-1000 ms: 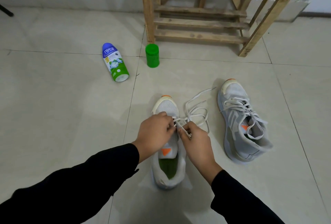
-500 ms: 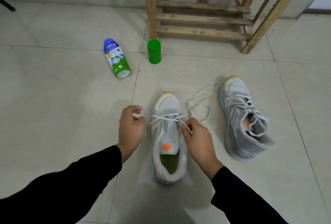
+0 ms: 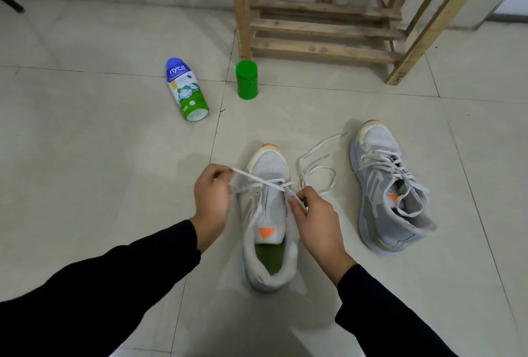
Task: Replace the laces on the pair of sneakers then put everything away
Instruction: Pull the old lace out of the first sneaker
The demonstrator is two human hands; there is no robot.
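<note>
A grey-white sneaker (image 3: pixel 268 174) with an orange toe tip and green insole stands on the floor tiles in front of me, toe pointing away. A white lace (image 3: pixel 257 181) runs through its lowest eyelets. My left hand (image 3: pixel 211 199) pinches one end of that lace to the shoe's left, pulled taut. My right hand (image 3: pixel 314 214) pinches the other strand at the shoe's right side. The lace's slack loops on the floor (image 3: pixel 317 168) beyond my right hand. The second sneaker (image 3: pixel 391 185), laced, rests to the right, apart from both hands.
A blue and green powder bottle (image 3: pixel 187 89) lies on its side at the far left. A green capped jar (image 3: pixel 247 79) stands by the leg of a wooden rack (image 3: pixel 323 28) against the wall. A dark rod end (image 3: pixel 11 4) shows at the left edge.
My left hand moved from the shoe's centre out to the left, drawing the lace through, and now has lifted slightly toward the toe. My right hand stayed at the shoe's right side.
</note>
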